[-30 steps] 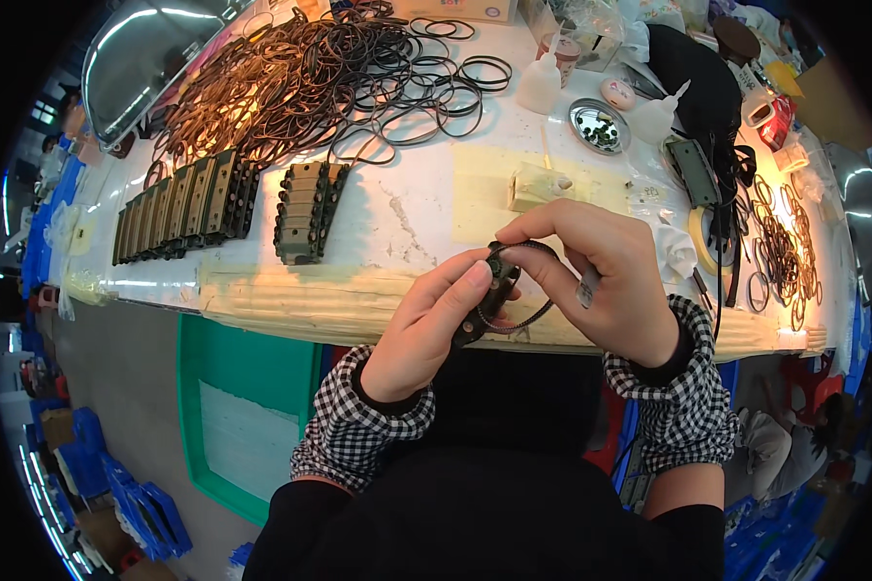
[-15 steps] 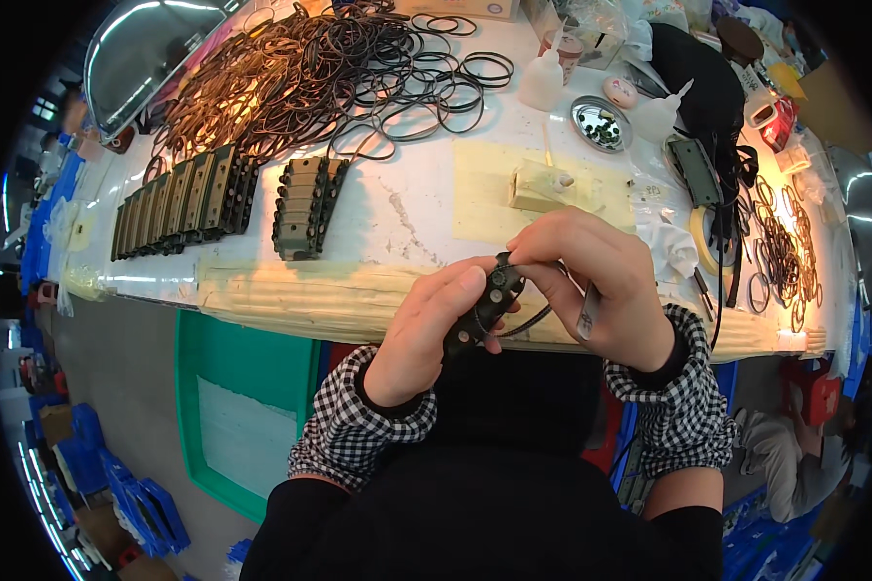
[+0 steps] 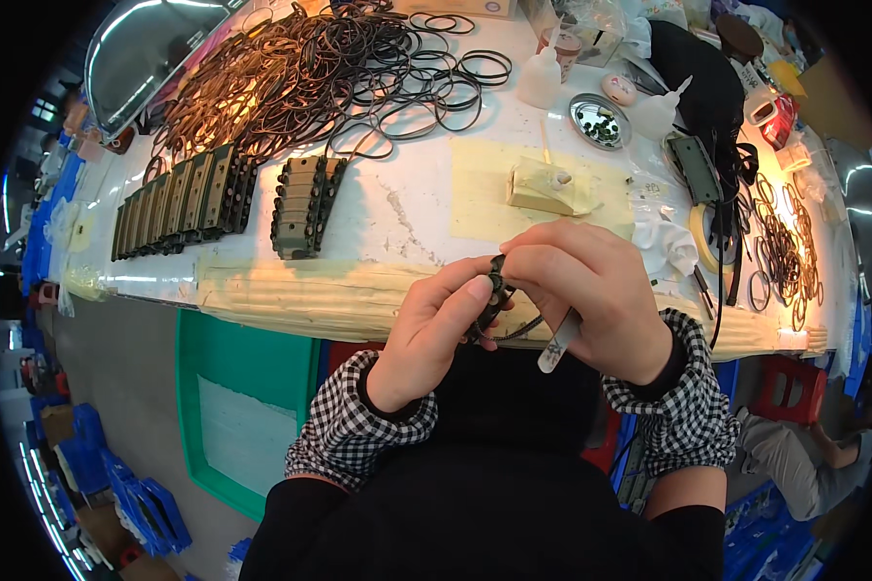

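Above the table's front edge, my left hand [image 3: 426,334] is closed around a dark green wheeled chassis piece [image 3: 495,298], like a toy tank's lower part. My fingers cover most of it. A thin ribbed black belt [image 3: 523,331] hangs in a loop from the piece, between my hands. My right hand [image 3: 596,300] is closed, its fingertips meeting the piece's upper end. It also holds a flat metal tool [image 3: 557,345], whose rounded end sticks out below the palm; the tool's other end is hidden.
Similar wheeled pieces [image 3: 179,208] stand in a row at left, with a smaller group [image 3: 305,205] beside them. Behind lies a heap of black belts [image 3: 291,82]. A yellowish block [image 3: 543,189], a round dish [image 3: 599,121] of small green parts and a squeeze bottle [image 3: 540,79] stand beyond my hands.
The metal tool has swung outward, and more of it shows below my right palm. The chassis piece has turned and is more covered by my fingers. My left hand has shifted slightly.
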{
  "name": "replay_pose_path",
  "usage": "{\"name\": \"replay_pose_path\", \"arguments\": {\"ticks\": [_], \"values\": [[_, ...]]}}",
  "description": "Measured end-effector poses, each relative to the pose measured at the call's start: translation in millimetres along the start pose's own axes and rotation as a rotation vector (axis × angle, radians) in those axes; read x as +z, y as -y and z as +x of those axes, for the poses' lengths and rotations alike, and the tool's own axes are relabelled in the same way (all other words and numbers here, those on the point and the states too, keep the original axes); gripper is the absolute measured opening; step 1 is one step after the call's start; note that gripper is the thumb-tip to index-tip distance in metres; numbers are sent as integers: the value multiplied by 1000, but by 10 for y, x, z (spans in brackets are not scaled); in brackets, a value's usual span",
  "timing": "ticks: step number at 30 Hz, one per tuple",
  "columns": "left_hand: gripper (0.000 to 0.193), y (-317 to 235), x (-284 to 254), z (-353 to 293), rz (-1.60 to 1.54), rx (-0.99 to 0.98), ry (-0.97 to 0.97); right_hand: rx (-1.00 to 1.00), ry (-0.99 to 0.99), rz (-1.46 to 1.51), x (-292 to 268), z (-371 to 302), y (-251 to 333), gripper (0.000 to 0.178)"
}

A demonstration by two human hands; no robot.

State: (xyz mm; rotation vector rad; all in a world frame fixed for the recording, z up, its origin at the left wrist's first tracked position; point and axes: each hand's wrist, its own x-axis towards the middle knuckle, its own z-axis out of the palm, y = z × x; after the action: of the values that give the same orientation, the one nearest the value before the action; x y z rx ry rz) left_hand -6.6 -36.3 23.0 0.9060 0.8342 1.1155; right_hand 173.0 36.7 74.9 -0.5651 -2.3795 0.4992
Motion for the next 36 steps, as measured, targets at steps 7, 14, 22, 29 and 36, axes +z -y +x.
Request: {"name": "replay_pose_path", "arguments": {"ticks": [7,14,22,29,36], "values": [[41,54,-25,21,74,31,73,38,15,-24,38,-52,-82,43],[41,42,-46,37,65,8,75,1,9,-45,26,-43,-72,42],[40,-12,-13,34,61,7,47,55,-13,72,40,-66,-88,39],[39,44,-17,40,170,81,50,79,47,62,1,-54,-81,40],[38,44,-11,44,383,171,40,-4,63,-80,-21,-32,1,40]]}}
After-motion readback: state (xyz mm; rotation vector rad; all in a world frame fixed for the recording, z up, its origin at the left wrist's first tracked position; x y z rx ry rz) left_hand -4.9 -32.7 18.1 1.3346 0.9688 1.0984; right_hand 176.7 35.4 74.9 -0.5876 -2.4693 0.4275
